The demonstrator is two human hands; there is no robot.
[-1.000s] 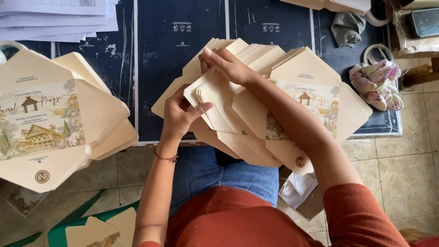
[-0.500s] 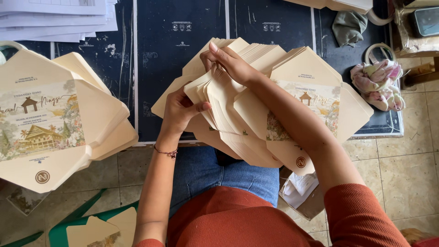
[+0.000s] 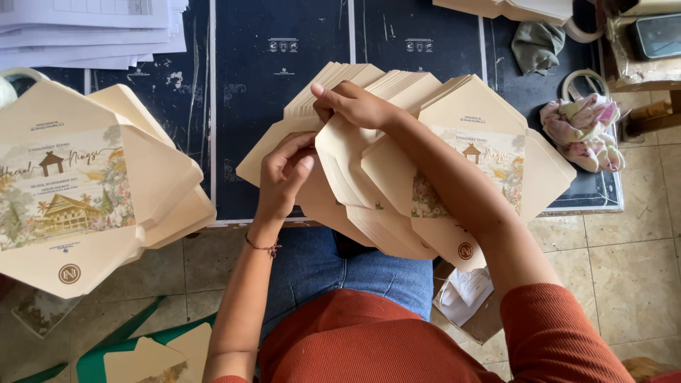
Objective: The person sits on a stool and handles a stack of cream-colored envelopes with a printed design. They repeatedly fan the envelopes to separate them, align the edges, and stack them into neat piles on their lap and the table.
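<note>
Two hands work one fanned stack of cream envelopes [image 3: 397,177] at the middle of the view, over the near edge of the dark table [image 3: 284,106]. At nine o'clock of it lies a second envelope pile [image 3: 92,191], printed with a house picture. At two o'clock sit two tape rolls [image 3: 585,78] and one bunched cloth [image 3: 585,131]. The left hand [image 3: 284,174] reaches up, fingers curled, its grip clamped on an envelope flap. The right hand [image 3: 355,106] crosses from four o'clock, its grip pinching the stack's top edge.
</note>
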